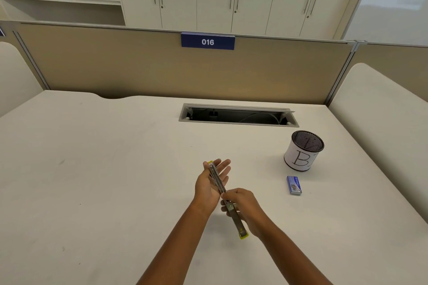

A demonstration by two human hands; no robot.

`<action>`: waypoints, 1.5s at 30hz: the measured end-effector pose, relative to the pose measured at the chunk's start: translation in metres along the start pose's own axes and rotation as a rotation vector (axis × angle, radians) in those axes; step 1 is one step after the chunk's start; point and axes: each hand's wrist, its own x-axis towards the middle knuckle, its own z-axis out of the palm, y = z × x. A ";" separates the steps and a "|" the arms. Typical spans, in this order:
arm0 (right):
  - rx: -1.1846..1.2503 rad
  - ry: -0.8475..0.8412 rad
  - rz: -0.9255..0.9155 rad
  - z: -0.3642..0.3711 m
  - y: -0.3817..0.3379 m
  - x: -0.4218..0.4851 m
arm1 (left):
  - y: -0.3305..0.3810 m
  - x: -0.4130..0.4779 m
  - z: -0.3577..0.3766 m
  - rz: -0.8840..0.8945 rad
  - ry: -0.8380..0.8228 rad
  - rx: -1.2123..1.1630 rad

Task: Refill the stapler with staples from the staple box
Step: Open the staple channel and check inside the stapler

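A yellow-and-metal stapler (217, 179) is swung fully open into one long line above the desk. Its far half lies across the palm of my left hand (209, 184), whose fingers are spread. My right hand (243, 206) grips the near half, which ends in a yellow tip (243, 235) pointing toward me. The small blue staple box (294, 185) lies closed on the desk to the right, apart from both hands.
A black mesh pen cup (303, 150) with a white label stands behind the staple box. An open cable slot (238, 115) is cut into the white desk (92, 169) further back. A tan partition with a blue "016" sign (207, 41) closes the far edge.
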 end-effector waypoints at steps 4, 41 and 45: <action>0.129 0.073 -0.041 -0.004 0.004 0.004 | -0.001 -0.003 0.001 0.035 -0.082 0.025; -0.563 0.464 -0.672 -0.023 0.024 0.012 | -0.019 -0.006 -0.013 -0.170 0.090 -0.151; -0.869 0.299 -0.743 -0.026 0.028 0.012 | -0.019 -0.005 -0.012 -0.229 0.080 -0.204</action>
